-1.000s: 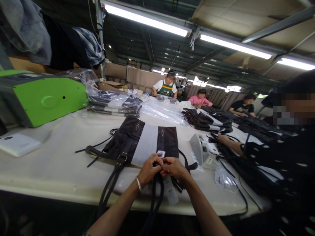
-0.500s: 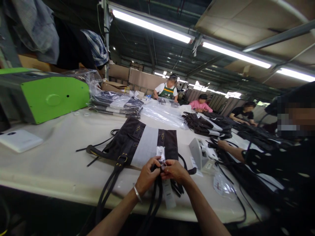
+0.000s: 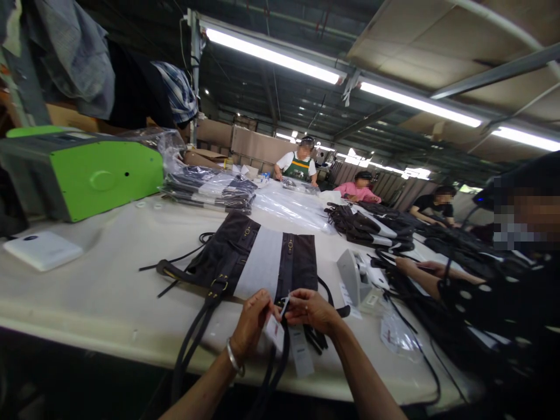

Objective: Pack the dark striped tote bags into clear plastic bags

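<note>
A dark bag [image 3: 301,265] with brass buckles and a pale grey middle panel lies flat in front of me, straps hanging over the table's front edge. At its near edge, my left hand [image 3: 252,319] is closed in a pinch at the top of a small white hang tag [image 3: 275,333] with red print. My right hand [image 3: 312,310] pinches a narrow white strip [image 3: 284,305] just beside it. The fingers partly hide how strip and tag join. Below my right hand, a longer pale label [image 3: 301,353] hangs over dark straps [image 3: 280,364].
A green and grey machine [image 3: 105,175] and a white flat device [image 3: 42,251] stand left. Plastic-wrapped bags [image 3: 210,186] are stacked behind. To the right are a white device [image 3: 350,274], more dark bags [image 3: 367,224] and a co-worker's hands [image 3: 409,268]. Several people work farther back.
The white tag has gone from lying on the bag above my hands to hanging below my fingers. My left hand has shifted slightly left, and a white strip now shows in my right fingers.
</note>
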A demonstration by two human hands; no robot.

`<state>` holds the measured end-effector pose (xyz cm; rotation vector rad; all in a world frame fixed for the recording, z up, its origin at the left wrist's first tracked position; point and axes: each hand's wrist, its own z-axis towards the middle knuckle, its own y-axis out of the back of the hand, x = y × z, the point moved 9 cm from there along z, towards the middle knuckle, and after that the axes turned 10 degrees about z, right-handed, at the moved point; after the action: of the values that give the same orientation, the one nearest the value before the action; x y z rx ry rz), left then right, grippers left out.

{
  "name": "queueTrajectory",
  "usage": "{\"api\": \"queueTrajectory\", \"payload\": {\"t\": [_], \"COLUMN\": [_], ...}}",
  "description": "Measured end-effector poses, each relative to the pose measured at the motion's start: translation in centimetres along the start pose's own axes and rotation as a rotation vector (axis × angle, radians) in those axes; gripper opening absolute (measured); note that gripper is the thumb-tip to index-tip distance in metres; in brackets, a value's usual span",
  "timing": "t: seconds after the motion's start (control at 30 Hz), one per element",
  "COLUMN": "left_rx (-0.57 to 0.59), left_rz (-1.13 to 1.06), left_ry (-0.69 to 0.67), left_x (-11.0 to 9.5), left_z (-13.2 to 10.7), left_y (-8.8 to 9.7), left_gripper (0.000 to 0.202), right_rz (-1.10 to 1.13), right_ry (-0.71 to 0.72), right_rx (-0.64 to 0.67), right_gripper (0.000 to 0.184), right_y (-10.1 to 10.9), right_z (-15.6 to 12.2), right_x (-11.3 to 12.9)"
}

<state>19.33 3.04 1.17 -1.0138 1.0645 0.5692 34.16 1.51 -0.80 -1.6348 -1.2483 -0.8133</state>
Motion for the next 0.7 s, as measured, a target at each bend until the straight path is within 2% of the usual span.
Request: {"api": "queueTrajectory", "payload": {"t": [0.1,0.2,0.3,0.37,0.43,0.5,0.57,0.7], "left_rx": [0.044,0.077,-0.01,-0.053,-0.012,0.056,0.097,0.117], "left_rz": [0.176,0.378,0.614,0.831,1.037,1.175,1.222,1.167], "left_ry": [0.026,0.04,-0.056,-0.148,-0.179,-0.149,-0.106,-0.067], "left_x": [1.1,1.1,-1.4,-3.4,-4.2,-3.9,-3.2,-1.9], "left_z": [0.0,0.5,1.8,2.8,3.8,4.5,4.9,5.3], "left_y": [0.1,0.1,0.3,-0.2,-1.4,-2.3,-2.7,-2.6], "left_gripper": [0.039,0.041,0.031,0.026,0.023,0.018,0.012,0.01], "right_rz": [-0.008,-0.016,-0.028,-0.043,-0.067,-0.104,-0.125,-0.142], "right_ry": [0.016,0.015,0.006,0.008,0.026,0.047,0.062,0.066], "right_rx": [-0.001,-0.003,-0.001,0.001,-0.01,-0.033,-0.054,-0.069], "right_gripper": [0.052,0.052,0.052,0.05,0.045,0.04,0.038,0.04], "right_y": [-0.1,-0.2,-0.3,-0.4,-0.4,-0.2,0.0,0.5], "right_z": [0.0,-0.1,-0.3,-0.3,-0.2,-0.1,0.0,-0.1], "right_x": [0.0,0.2,0.3,0.3,0.4,0.4,0.4,0.3]}}
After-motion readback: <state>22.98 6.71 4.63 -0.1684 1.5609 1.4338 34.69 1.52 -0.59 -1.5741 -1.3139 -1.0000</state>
